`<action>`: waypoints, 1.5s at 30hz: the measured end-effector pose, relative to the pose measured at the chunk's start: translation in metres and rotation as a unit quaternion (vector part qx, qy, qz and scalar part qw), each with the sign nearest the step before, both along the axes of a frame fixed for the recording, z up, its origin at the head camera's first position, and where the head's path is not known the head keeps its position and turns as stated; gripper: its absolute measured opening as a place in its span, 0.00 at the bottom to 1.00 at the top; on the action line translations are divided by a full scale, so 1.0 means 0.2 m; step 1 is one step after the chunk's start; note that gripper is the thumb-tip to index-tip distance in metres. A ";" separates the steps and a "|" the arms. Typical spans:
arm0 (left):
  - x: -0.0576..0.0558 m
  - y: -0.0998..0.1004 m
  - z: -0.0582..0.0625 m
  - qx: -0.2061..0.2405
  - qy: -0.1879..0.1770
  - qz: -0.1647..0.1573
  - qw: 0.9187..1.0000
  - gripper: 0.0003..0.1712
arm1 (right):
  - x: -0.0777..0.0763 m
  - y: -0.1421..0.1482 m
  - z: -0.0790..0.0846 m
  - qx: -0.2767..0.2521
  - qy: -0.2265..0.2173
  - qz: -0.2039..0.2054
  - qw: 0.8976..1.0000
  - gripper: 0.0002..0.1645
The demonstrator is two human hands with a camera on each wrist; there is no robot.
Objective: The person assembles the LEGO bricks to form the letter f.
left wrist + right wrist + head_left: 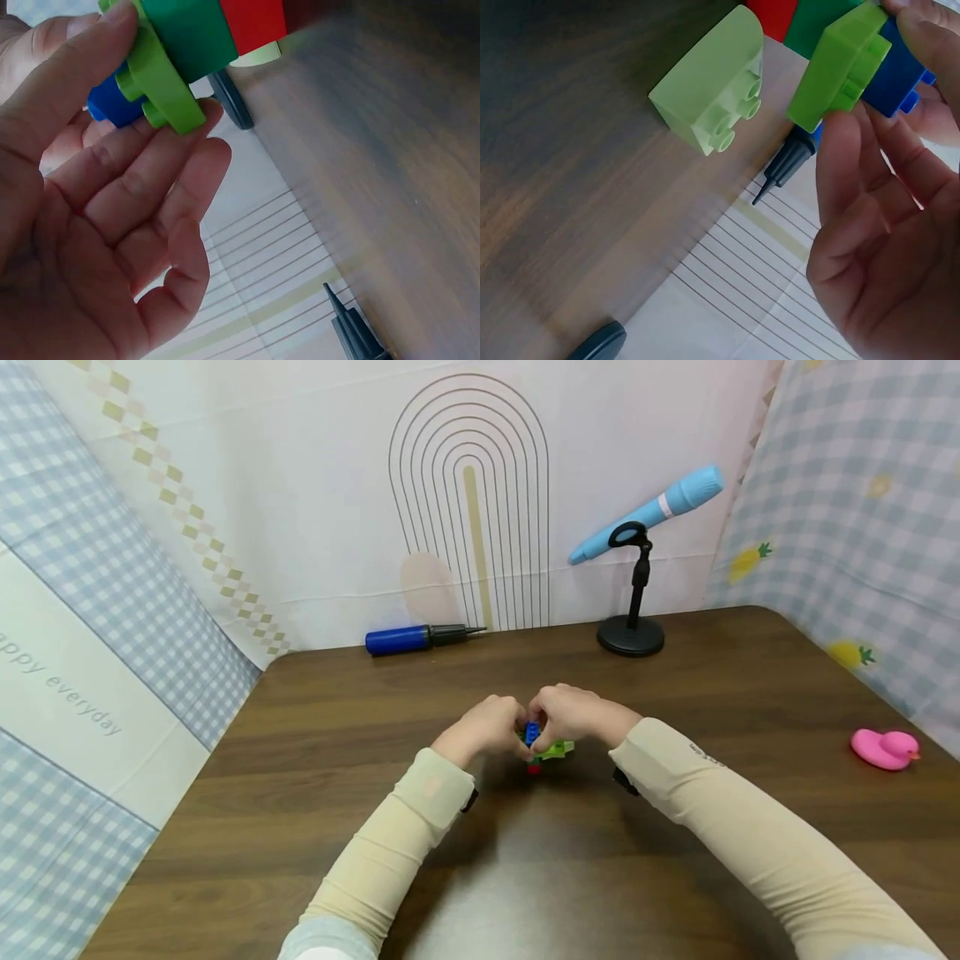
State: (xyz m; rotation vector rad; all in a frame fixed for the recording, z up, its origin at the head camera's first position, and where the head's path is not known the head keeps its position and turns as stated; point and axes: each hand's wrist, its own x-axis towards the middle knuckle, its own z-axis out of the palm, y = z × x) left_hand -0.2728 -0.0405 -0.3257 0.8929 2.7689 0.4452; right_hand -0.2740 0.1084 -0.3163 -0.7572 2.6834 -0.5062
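Between my two hands is a stack of toy building bricks, held above the table. It has a red brick (255,26), a dark green brick (191,37), a lime green brick (166,81) and a studded blue brick (895,69) at the top. My left hand (486,727) pinches the upper part of the stack with its thumb on the lime brick. From the other side my right hand (573,712) pinches it around the blue and lime bricks. A loose light green brick (712,82) with a curved side lies on the table close by.
A blue hand pump (401,640) lies along the back edge of the wooden table (315,793). Right of it stands a black stand (633,631), with a light blue microphone shape (660,510) against the backdrop. A pink toy duck (883,749) sits at the right.
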 end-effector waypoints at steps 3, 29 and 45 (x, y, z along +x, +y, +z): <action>0.01 0.00 0.01 -0.010 0.009 0.002 1.000 0.13 | 0.00 -0.02 0.00 0.008 0.005 -0.007 1.000 0.11; 0.04 0.08 0.02 -0.092 0.018 0.079 0.992 0.15 | -0.09 0.21 -0.12 -0.019 -0.008 0.046 0.999 0.13; 0.05 0.08 0.03 -0.094 0.021 0.083 0.992 0.16 | -0.02 0.21 -0.10 0.132 -0.033 -0.058 0.989 0.20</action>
